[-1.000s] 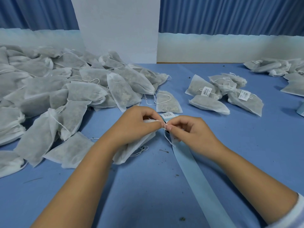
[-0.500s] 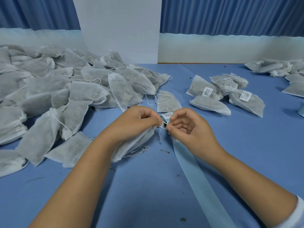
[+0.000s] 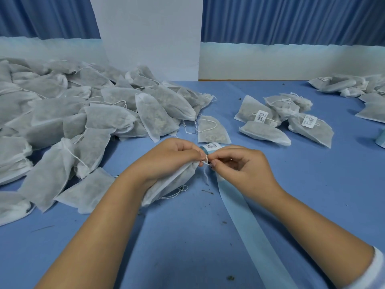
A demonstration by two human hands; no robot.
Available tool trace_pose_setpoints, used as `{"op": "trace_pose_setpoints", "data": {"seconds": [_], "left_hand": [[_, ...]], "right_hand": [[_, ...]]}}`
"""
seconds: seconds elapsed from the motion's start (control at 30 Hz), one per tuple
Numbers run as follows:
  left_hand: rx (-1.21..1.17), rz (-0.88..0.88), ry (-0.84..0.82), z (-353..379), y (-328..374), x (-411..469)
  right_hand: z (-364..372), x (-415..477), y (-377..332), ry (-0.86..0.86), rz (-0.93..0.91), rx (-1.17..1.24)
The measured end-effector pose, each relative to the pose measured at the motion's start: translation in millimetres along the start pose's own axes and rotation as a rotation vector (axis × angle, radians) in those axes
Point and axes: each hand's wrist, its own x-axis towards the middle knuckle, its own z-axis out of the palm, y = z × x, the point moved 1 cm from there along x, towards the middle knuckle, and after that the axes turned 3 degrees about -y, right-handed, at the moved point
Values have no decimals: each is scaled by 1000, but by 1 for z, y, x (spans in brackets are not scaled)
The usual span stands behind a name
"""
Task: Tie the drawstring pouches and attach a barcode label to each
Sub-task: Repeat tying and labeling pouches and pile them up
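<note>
My left hand (image 3: 166, 159) grips the gathered neck of a white drawstring pouch (image 3: 166, 186) that lies under my wrist on the blue table. My right hand (image 3: 239, 163) pinches the pouch's white drawstring (image 3: 205, 161) right at the neck, fingertips almost touching the left hand's. A loose string end hangs below the knot. Just behind my hands, a barcode label (image 3: 212, 145) sits on the end of a light blue backing strip (image 3: 250, 226) that runs toward me.
A large heap of unlabelled pouches (image 3: 62, 113) fills the left side. One single pouch (image 3: 212, 132) lies behind my hands. Several labelled pouches (image 3: 283, 119) lie at the middle right, and more pouches (image 3: 354, 86) at the far right. Dark crumbs dot the table.
My hands have stayed together at the pouch's neck. The right hand's fingers have shifted on the string and the pouch lies a little lower under my left wrist.
</note>
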Motion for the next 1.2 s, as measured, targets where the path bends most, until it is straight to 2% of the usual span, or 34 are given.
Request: {"op": "trace_pose_setpoints", "data": {"seconds": [0.23,0.43,0.6,0.73,1.0,1.2], "left_hand": [[-53,20,10,3,1,-1],[-51,-23,39,3,3,0],[-26,-59,-72,7,3,-2],[-32,-81,-155,11,3,-4],[21,-87,-93,10,0,-1],[72,-43,-3,14,1,-1]], "right_hand": [[4,-2,-2,65,46,119],[1,2,3,42,130,193],[3,4,0,-3,100,265],[3,4,2,26,95,263],[-1,5,4,100,191,376],[-6,11,0,140,379,537]]}}
